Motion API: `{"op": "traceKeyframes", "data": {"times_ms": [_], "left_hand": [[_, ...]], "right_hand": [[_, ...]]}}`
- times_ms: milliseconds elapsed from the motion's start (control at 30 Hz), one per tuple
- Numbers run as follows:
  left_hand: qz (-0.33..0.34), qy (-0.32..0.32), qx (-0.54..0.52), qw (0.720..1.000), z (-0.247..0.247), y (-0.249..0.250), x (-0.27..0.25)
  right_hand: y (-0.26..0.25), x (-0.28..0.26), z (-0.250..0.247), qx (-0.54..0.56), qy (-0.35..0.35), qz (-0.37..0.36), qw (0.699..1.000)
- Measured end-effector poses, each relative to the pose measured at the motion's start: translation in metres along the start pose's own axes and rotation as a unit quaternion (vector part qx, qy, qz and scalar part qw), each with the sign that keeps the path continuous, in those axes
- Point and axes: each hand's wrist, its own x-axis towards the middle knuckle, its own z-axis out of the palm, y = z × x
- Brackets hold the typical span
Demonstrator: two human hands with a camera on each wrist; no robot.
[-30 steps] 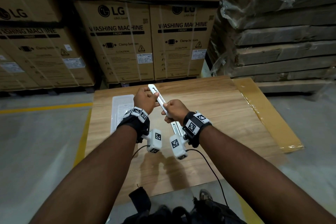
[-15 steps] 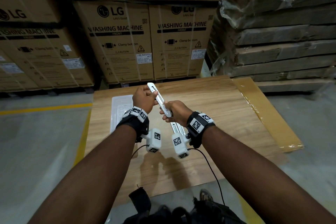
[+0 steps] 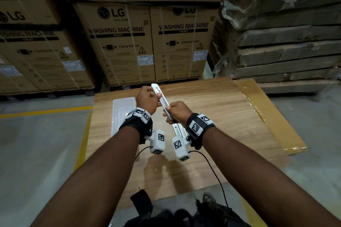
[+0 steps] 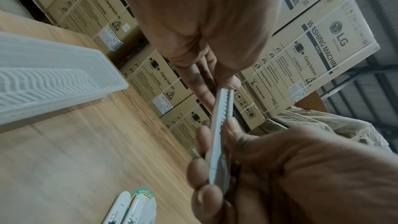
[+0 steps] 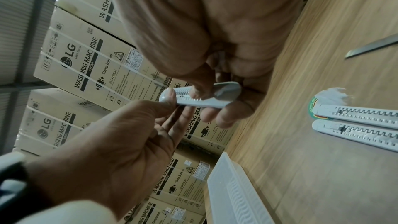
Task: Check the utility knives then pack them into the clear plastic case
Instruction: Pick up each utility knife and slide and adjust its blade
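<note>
Gripping a white utility knife (image 3: 160, 97) above the desk (image 3: 212, 116), left hand (image 3: 147, 99) pinching its far end, right hand (image 3: 178, 113) fingers curled round the near end, clear plastic case (image 3: 120, 114) lying left.

Wooden table (image 3: 212, 116): clear case (image 3: 121, 108), two knives (image 5: 355, 122), blade (image 5: 370, 48).

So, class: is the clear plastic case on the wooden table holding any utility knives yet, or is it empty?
Empty as far as visible. The clear plastic case shows only its ribbed floor; two white utility knives lie on the wooden table, and both hands hold another.
</note>
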Motion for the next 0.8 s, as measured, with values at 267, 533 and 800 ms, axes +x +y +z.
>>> {"op": "traceKeyframes", "data": {"times_ms": [267,533,800], "left_hand": [[0.017,0.005,-0.014,1.000,-0.012,-0.001,0.001],[-0.034,-0.056,0.002,0.998,-0.015,-0.004,-0.003],[-0.015,-0.167,0.084,0.982,-0.004,-0.001,-0.011]], "right_hand": [[0.002,0.000,-0.004,0.128,0.041,-0.035,0.990],[-0.008,0.008,-0.032,0.288,0.149,-0.103,0.940],[-0.008,0.007,-0.032,0.148,0.153,-0.138,0.967]]}}
